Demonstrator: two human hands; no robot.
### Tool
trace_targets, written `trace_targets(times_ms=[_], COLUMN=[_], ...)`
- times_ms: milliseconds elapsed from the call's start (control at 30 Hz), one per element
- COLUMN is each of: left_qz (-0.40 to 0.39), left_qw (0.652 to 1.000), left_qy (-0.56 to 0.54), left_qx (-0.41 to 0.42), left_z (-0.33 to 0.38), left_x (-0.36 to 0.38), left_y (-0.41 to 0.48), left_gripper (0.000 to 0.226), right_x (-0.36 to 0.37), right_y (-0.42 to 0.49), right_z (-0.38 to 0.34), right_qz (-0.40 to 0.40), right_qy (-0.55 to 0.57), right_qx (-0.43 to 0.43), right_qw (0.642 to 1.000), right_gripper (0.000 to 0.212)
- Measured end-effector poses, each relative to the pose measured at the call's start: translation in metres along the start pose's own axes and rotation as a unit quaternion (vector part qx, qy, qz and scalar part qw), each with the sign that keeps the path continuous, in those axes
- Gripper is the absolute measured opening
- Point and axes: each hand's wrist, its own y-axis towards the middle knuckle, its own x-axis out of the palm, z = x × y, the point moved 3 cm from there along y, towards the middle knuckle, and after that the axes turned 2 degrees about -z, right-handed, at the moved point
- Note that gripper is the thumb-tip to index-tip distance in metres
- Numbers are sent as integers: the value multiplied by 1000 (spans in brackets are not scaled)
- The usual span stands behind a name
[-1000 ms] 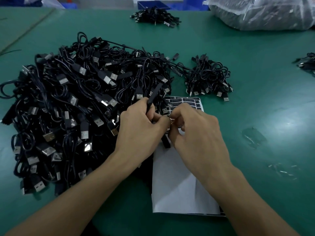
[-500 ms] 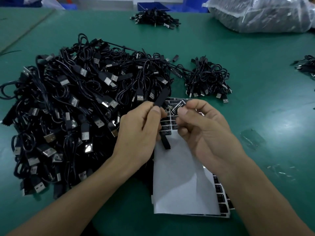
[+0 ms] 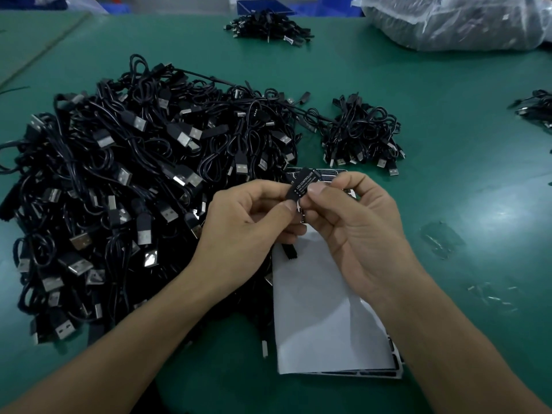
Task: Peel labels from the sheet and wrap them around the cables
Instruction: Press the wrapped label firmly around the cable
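Between thumb and fingers my left hand (image 3: 248, 216) grips a black cable part (image 3: 289, 251), whose lower end hangs below the fist. A small black label (image 3: 303, 183) with white print is pinched by my right hand (image 3: 355, 225) and held against the top of that part. Both hands hover above the label sheet (image 3: 322, 318), a white sheet folded over rows of black labels. To the left lies a large heap of black USB cables (image 3: 125, 186).
The green table (image 3: 448, 180) carries a smaller cable bundle (image 3: 363, 135) behind the hands, another pile (image 3: 268, 25) at the far edge and more cables (image 3: 537, 109) at the right border. A clear plastic bag (image 3: 454, 19) sits at the back right. Scraps (image 3: 442, 237) lie to the right.
My right hand peeled a label off the sheet and brought it up to the cable part in my left hand. Both hands rose slightly above the sheet.
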Motion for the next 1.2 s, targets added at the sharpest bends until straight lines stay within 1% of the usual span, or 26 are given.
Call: trace_targets(times_ms=[167,300,433,633,1200], left_qz=[-15,-20,-17,-16,-5], left_qw=[999,999,999,999,1000], left_qy=[-22,-30,-30,-25,-19], left_qx=[-20,-20,-17,-21,-23], left_z=[0,-1,-3,-5,-4], left_x=[-1,-2,-4,-3,-2], left_y=[0,0,0,1,1], left_gripper=[14,12,14,8,8], right_x=[-1,-1,-1,-2,-2], right_y=[0,-1,-3,-3,-5], right_z=[-1,-5,-10,-12,-14], right_qz=[3,-6,-15,-8,-13], right_qy=[-31,-66,-130,-189,-234], right_qx=[-22,-45,-75,-94,-124], right_qw=[999,997,989,977,964], right_gripper=[26,27,27,30,30])
